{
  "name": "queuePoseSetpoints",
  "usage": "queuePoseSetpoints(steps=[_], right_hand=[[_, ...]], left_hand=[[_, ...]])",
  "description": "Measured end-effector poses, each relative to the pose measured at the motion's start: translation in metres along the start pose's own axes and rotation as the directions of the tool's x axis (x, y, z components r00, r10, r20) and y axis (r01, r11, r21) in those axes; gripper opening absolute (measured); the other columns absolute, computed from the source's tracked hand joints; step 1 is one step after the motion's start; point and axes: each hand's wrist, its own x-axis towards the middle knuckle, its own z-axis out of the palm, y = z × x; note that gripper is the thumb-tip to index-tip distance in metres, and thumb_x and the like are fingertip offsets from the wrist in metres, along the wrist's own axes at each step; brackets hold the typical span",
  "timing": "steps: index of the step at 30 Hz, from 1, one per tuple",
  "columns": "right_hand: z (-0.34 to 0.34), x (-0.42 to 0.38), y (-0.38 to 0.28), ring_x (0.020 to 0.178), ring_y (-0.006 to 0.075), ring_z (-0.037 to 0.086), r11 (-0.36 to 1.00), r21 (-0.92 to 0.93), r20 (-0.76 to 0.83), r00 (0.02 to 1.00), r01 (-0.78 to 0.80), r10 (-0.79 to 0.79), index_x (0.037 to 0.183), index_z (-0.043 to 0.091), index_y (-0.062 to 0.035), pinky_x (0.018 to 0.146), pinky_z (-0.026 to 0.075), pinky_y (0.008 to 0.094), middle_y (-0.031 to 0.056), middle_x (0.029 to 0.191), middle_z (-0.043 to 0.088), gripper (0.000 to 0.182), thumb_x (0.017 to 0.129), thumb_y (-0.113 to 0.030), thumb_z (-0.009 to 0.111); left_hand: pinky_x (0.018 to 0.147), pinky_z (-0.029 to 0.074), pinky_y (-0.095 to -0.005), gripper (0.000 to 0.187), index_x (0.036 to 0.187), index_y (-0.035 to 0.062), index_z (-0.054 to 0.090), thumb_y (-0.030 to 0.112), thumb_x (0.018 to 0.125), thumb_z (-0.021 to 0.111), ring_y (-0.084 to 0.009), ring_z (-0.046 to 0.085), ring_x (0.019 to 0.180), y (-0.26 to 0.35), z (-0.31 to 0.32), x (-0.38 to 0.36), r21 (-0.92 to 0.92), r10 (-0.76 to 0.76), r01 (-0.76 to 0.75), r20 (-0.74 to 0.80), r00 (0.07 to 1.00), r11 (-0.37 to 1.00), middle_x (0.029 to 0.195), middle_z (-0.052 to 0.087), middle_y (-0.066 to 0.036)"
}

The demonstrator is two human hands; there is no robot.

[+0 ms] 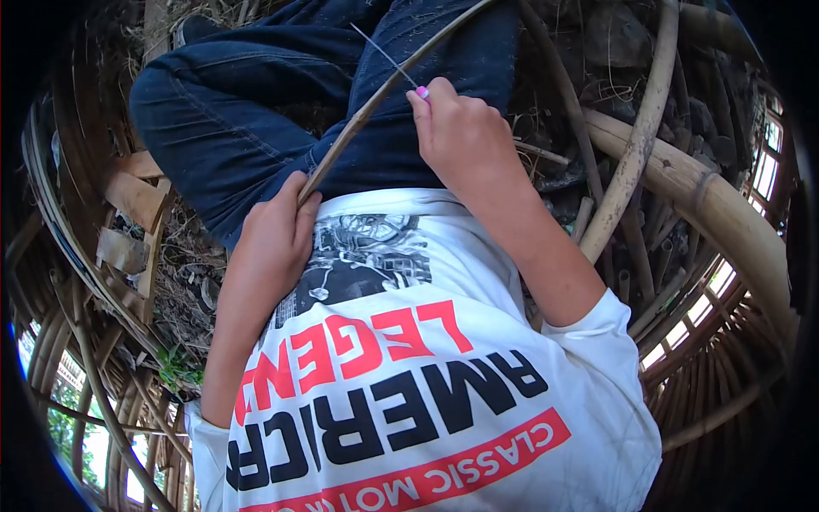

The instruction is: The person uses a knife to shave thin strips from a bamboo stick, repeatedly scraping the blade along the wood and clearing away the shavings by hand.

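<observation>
Brown stick (357, 125) slants across dark jeans (247, 85), lower end in L hand (275, 226), which is closed round it nr the hem of the white T-shirt (482, 256). R hand (461, 128), fingers curled tight, has a thin knife (386, 56) by its pink-and-white end; blade crosses the stick, can't tell if touching. Legs folded. Thick bamboo pole (725, 205) off to R, w/ thinner sticks (636, 154) nr it; wood scraps (135, 202) on L side.
</observation>
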Motion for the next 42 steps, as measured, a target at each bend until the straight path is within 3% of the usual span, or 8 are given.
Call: queuePoseSetpoints(steps=[3,15,18,23,25,29,31,42], right_hand=[[-0.020,-0.014,0.010,0.058,0.0359,0.067,0.997,-0.082,0.030,0.999,0.014,-0.011,0.085,0.053,-0.0043,0.050,0.054,0.0433,0.0188,0.061,0.063,0.026,0.096,-0.028,0.055],[-0.011,-0.006,0.017,0.055,0.0322,0.067,0.986,-0.130,0.009,0.994,0.106,-0.105,0.081,0.053,-0.0065,0.048,0.055,0.0408,0.0148,0.057,0.062,0.026,0.094,-0.028,0.056],[-0.010,-0.010,0.018,0.055,0.0309,0.067,0.979,-0.183,0.028,0.996,0.092,-0.089,0.081,0.052,-0.0063,0.048,0.055,0.0391,0.0151,0.058,0.063,0.027,0.094,-0.029,0.058],[-0.005,0.003,0.008,0.056,0.0318,0.067,0.979,-0.149,0.000,0.990,0.141,-0.143,0.083,0.053,-0.0064,0.050,0.055,0.0388,0.0157,0.059,0.064,0.023,0.093,-0.027,0.059],[-0.011,-0.013,0.016,0.057,0.0332,0.067,0.982,-0.145,0.016,0.993,0.121,-0.120,0.084,0.053,-0.0055,0.049,0.055,0.0410,0.0158,0.060,0.063,0.024,0.093,-0.027,0.059],[-0.005,-0.011,0.014,0.057,0.0344,0.067,0.981,-0.174,0.062,0.995,0.085,-0.075,0.081,0.051,-0.0050,0.050,0.055,0.0431,0.0163,0.060,0.063,0.026,0.093,-0.027,0.058],[-0.002,-0.008,0.011,0.058,0.0348,0.067,0.977,-0.202,0.091,0.995,0.066,-0.048,0.080,0.051,-0.0051,0.050,0.055,0.0434,0.0169,0.061,0.064,0.028,0.094,-0.028,0.057],[-0.017,-0.012,0.009,0.064,0.0397,0.066,0.995,-0.102,0.131,0.991,0.010,0.003,0.081,0.056,-0.0031,0.057,0.055,0.0468,0.0209,0.066,0.065,0.028,0.095,-0.028,0.055]], left_hand=[[0.067,0.042,-0.0543,0.016,0.102,0.0015,0.050,0.015,0.094,0.052,-0.0483,0.057,0.078,0.002,0.011,0.001,-0.032,0.085,-0.084,0.035,0.996,0.996,0.076,0.059,-0.029],[0.065,0.039,-0.0545,0.015,0.100,0.0012,0.048,0.014,0.094,0.052,-0.0492,0.056,0.079,0.004,0.003,-0.001,-0.011,0.008,-0.008,0.002,1.000,1.000,0.077,0.057,-0.030],[0.062,0.041,-0.0432,0.017,0.100,-0.0016,0.049,0.015,0.096,0.051,-0.0484,0.051,0.075,0.002,0.007,0.000,0.001,0.100,-0.100,-0.014,0.995,0.995,0.073,0.053,-0.027],[0.064,0.041,-0.0511,0.016,0.098,0.0003,0.049,0.017,0.096,0.051,-0.0488,0.055,0.077,0.005,0.002,0.001,-0.104,0.007,-0.005,0.022,1.000,0.995,0.075,0.057,-0.029],[0.062,0.041,-0.0397,0.020,0.099,-0.0020,0.049,0.018,0.098,0.050,-0.0442,0.049,0.069,-0.004,0.000,-0.001,-0.098,0.045,-0.039,0.060,0.997,0.994,0.073,0.052,-0.025],[0.063,0.041,-0.0398,0.020,0.100,-0.0019,0.049,0.018,0.098,0.050,-0.0433,0.049,0.068,-0.005,0.008,-0.001,-0.075,0.107,-0.106,0.003,0.994,0.992,0.072,0.052,-0.025],[0.065,0.041,-0.0516,0.017,0.097,0.0006,0.051,0.017,0.097,0.050,-0.0483,0.056,0.077,0.001,0.003,0.001,-0.113,0.035,-0.032,0.026,0.999,0.993,0.074,0.058,-0.028],[0.066,0.041,-0.0537,0.017,0.099,0.0008,0.050,0.017,0.096,0.050,-0.0485,0.056,0.078,-0.005,0.005,-0.001,-0.028,0.072,-0.072,-0.004,0.997,0.997,0.075,0.058,-0.029]])
